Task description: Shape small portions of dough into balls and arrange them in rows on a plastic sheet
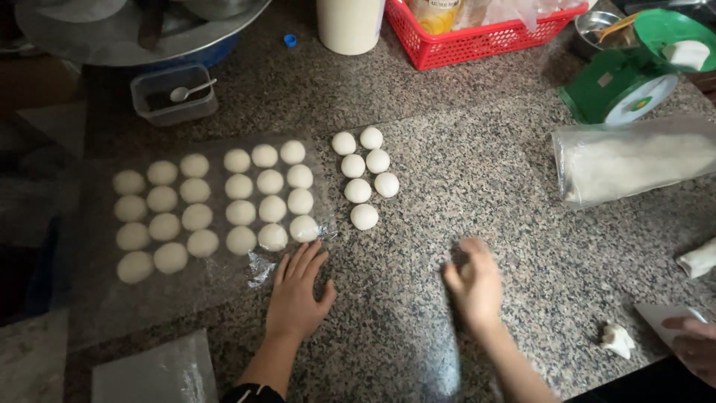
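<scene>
Granite counter (462,179) carries everything. Nearest, the left hand (297,295) lies flat with fingers spread, holding nothing, and the right hand (473,285) is blurred, its grip impossible to tell. At eleven o'clock, dough balls (240,213) sit in rows under a clear plastic sheet (224,280) (likely against drying). Six bare dough balls (365,216) sit at twelve o'clock. Farthest, a green scale (619,89).

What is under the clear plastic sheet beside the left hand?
Under the clear plastic sheet lie rows of white dough balls on the granite counter. The left hand rests flat at the sheet's edge. The sheet's glare blurs the leftmost balls, so their surfaces cannot be judged.
</scene>
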